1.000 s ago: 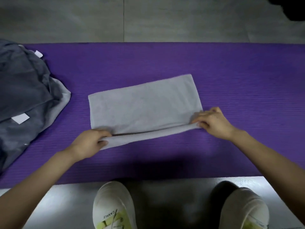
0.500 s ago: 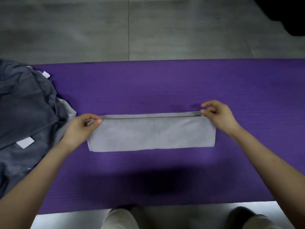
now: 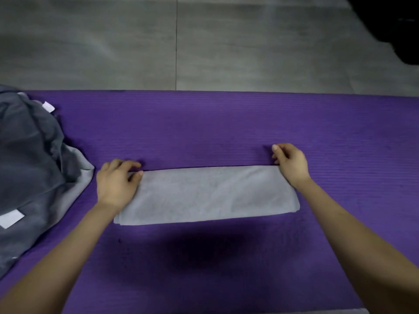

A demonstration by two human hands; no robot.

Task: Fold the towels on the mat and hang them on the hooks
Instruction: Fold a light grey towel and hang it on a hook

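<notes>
A light grey towel [image 3: 208, 194] lies folded into a long narrow strip across the middle of the purple mat [image 3: 226, 132]. My left hand [image 3: 116, 183] lies over the strip's left end, and its thumb and fingertips pinch the far-left corner. At the far-right corner is my right hand [image 3: 291, 165], its heel over the towel's end. Its fingers are loosely curled and raised just beyond the far edge, holding nothing.
A heap of dark grey towels [image 3: 29, 159] with white labels sits on the mat's left end, a paler towel edge showing under it. Grey tiled floor [image 3: 204, 41] lies beyond the mat. A dark shape [image 3: 390, 23] fills the top right corner.
Both hands carried the towel's near edge over to the far edge, halving it into a narrow strip. Since then my right fingers have come off the far-right corner. The view has tilted up.
</notes>
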